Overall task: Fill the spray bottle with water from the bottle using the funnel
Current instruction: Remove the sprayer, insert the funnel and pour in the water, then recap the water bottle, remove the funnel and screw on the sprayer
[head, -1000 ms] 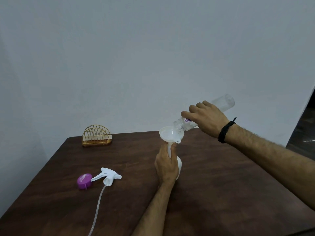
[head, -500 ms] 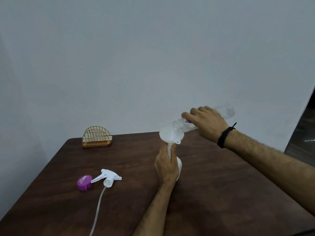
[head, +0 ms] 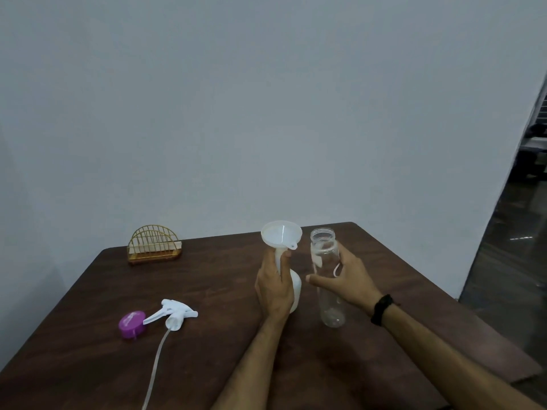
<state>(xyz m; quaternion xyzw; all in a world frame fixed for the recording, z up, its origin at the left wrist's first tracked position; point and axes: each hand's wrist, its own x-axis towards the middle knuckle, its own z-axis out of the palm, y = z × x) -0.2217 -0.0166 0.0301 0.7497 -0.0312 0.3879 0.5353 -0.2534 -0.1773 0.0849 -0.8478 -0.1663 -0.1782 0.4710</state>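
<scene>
Left hand [head: 273, 287] covers most of the spray bottle [head: 296, 288]; only a white strip at its 3 o'clock side shows, so fill level can't be read. Funnel [head: 281, 235] stem mostly behind the left fingers; the neck joint is hidden. Right hand [head: 344, 279] blocks the clear bottle [head: 328, 279] mid-body on its 3 o'clock side; label unreadable, and the bottle looks empty, but it's hard to tell through clear plastic. Trigger head [head: 174, 313] dip tube [head: 154, 371] runs off the frame at 6 o'clock. Both forearms cut off there too. Print on the purple cap [head: 132, 324] is too small to read.
</scene>
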